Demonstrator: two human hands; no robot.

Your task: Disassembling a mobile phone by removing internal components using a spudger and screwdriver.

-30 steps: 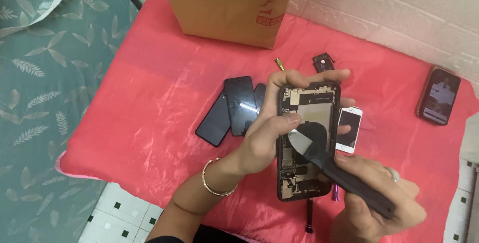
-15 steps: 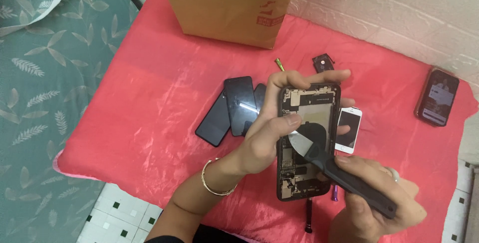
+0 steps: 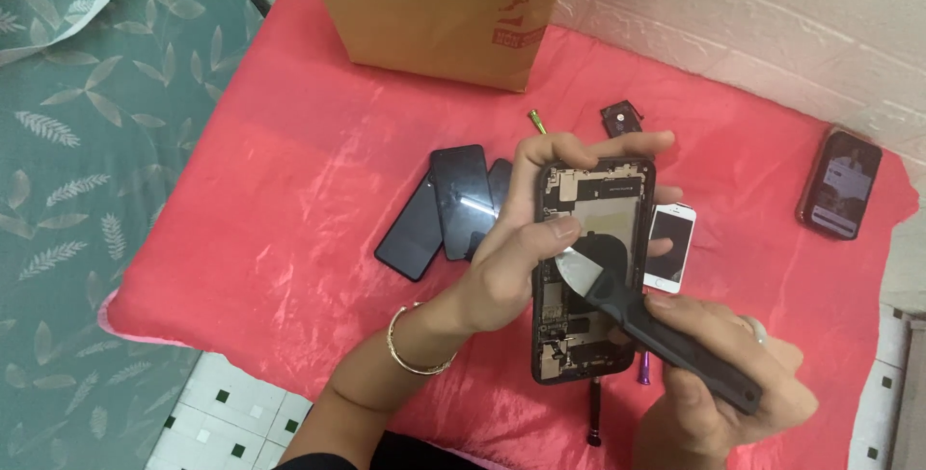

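Black opened phone (image 3: 588, 267) gripped by left hand (image 3: 521, 258); right hand (image 3: 733, 383) fingers clamp one scraper (image 3: 656, 320) (three dark phones (image 3: 453, 205) aside).

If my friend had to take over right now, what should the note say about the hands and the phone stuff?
Left hand: grips the opened phone by its edges, thumb on its insides, held above the red cloth.
Right hand: holds a dark-handled flat-blade tool; blade tip rests on the phone's middle.
Nearby: three dark phones stacked at left, small white phone at right, another phone far right, paper bag at the back.
Done: back cover is off, insides exposed.
Left: inner parts still in place.
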